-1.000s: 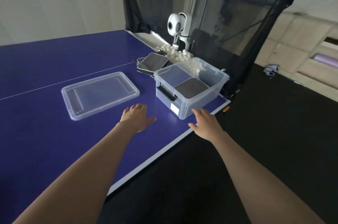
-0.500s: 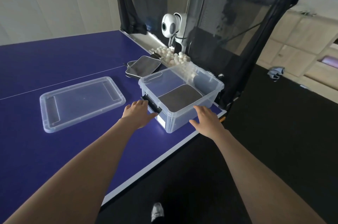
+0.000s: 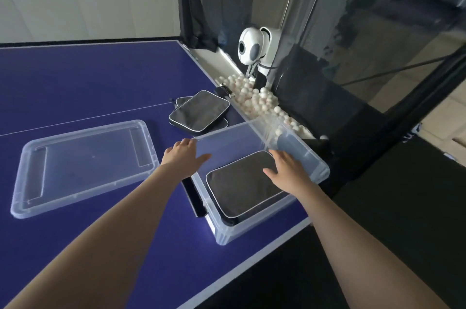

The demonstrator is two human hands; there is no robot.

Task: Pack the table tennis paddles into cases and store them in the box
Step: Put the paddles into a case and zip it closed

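Head view: both hands (image 3: 182, 154) (image 3: 287, 170) on box (image 3: 262, 229)

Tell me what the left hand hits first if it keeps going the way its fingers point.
Probably the clear box: the left hand is open at its left rim, fingers aimed toward the far corner. Past that lie the stacked paddle cases, though depth is hard to judge.

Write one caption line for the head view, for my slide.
Both hands, left and right, reach over a clear box holding one black case; the lid lies beside it.
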